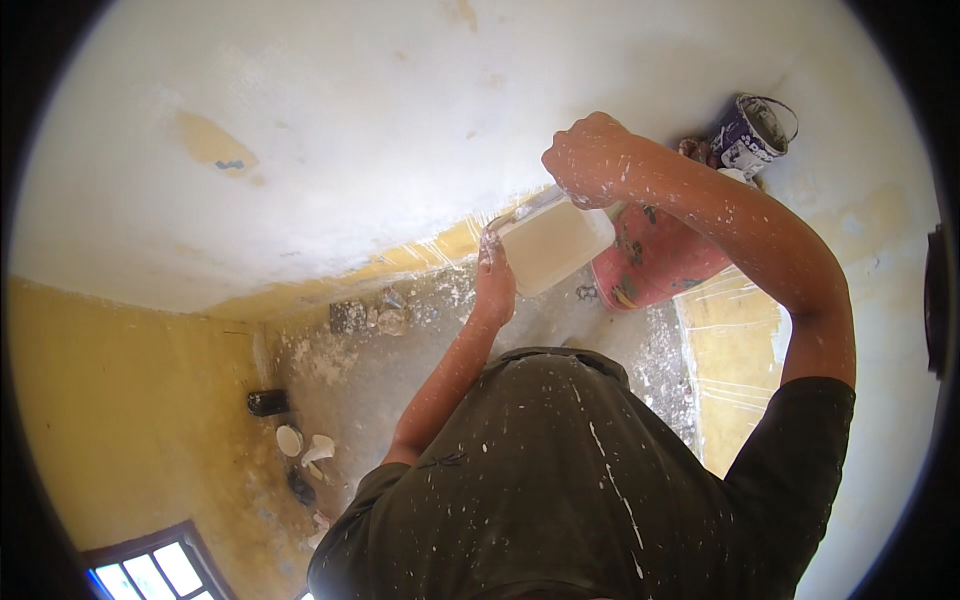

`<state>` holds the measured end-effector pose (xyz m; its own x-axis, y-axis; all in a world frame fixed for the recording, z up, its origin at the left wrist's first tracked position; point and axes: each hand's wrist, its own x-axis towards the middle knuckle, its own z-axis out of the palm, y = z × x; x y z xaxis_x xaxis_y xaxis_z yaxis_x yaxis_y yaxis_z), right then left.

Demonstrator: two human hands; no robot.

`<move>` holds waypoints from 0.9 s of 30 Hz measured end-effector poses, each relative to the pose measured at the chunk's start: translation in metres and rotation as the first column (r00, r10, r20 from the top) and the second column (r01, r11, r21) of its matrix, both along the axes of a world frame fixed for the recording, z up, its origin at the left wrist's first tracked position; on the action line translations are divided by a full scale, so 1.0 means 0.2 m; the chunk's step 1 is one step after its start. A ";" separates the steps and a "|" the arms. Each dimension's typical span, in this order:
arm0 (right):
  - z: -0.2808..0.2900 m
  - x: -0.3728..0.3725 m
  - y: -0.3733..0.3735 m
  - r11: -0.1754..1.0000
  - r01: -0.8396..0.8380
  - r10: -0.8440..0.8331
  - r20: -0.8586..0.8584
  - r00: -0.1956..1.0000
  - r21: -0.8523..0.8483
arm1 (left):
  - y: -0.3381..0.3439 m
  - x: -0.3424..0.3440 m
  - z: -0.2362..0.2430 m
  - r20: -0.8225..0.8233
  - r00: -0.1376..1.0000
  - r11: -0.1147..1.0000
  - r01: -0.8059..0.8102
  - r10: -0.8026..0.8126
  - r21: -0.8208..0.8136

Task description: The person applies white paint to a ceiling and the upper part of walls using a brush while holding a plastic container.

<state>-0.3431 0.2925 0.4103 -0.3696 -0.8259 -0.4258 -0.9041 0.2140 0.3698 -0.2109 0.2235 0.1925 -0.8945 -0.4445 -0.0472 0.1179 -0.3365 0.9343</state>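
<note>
My left hand (495, 280) is closed on the near-left edge of a pale rectangular plastic container (560, 250), which is tilted in front of my body. Its cloudy, beige broad face shows, and I cannot see inside it. At the container's far right edge, my right hand (595, 160) is closed in a fist with the back of the hand upward. A thin greyish strip runs along the container's far edge between both hands. Whatever the right fingers grip is hidden beneath them. White spatters cover both arms.
Beyond the container stands a red, stained drum (660, 255), with a dark paint bucket (752, 135) behind it. Close ahead rises a whitened wall (350, 150) with yellow patches. Rubble (385, 318) lies along its foot. A black can (267, 403) and scraps lie by the yellow wall (130, 400).
</note>
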 end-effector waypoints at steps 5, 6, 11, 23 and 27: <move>-0.06 0.00 0.01 0.996 -0.033 0.035 0.024 0.999 -0.078 | 0.04 0.03 0.09 0.144 0.987 0.998 -0.066 0.068 -0.018; -0.07 0.02 0.01 0.995 -0.040 0.042 0.017 0.999 -0.086 | 0.04 0.03 0.08 0.137 0.986 0.994 -0.090 0.098 -0.059; -0.11 0.01 0.05 0.981 -0.085 0.086 -0.002 0.996 -0.172 | 0.04 -0.01 0.01 0.183 0.970 0.982 -0.177 0.163 0.060; -0.16 0.02 0.18 0.958 -0.052 0.061 0.023 0.998 -0.283 | 0.03 -0.03 0.01 0.137 0.987 0.988 -0.098 0.080 0.123; -0.16 0.00 0.28 0.953 0.145 -0.104 0.163 0.981 -0.265 | 0.07 -0.04 -0.05 0.202 0.970 0.956 -0.178 0.132 0.234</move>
<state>-0.3430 0.3478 0.3782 -0.4280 -0.8695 -0.2466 -0.9033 0.4030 0.1470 -0.2194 0.2368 0.1829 -0.7812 -0.5301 -0.3298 0.0228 -0.5521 0.8335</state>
